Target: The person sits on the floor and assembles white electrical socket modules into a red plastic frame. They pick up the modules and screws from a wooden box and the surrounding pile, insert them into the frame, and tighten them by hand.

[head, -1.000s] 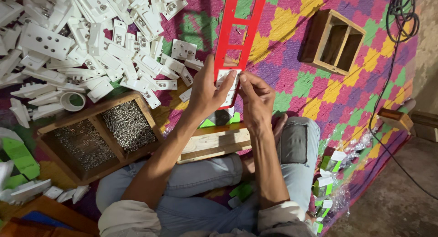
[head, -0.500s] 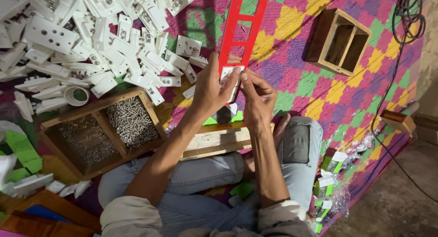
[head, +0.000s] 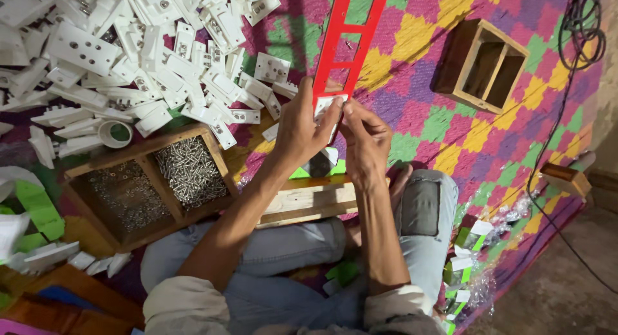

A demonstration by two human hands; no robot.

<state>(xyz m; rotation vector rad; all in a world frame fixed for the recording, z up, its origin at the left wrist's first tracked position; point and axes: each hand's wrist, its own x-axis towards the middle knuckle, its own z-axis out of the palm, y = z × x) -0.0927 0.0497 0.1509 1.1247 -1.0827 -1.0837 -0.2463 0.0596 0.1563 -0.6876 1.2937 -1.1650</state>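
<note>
A heap of socket plates (head: 148, 71) lies on the mat (head: 463, 129) at the far left. Nearer the person, below that heap, a divided wooden tray (head: 138, 180) holds screws (head: 190, 171) in its right compartment. A wooden block (head: 309, 203) lies to the tray's right, against the knees. Both hands meet above it at the near end of a long ladder-like frame (head: 351, 38) running away from the person. An open wooden box (head: 483, 67) sits far right.

A woven mat (head: 489, 135) in pink, purple, green and yellow squares covers most of the floor. On the right side the mat ends at bare grey-brown ground (head: 566, 296) — a black cable (head: 553, 116) runs down there. The light is dim and warm — the corners stay dark.
</note>
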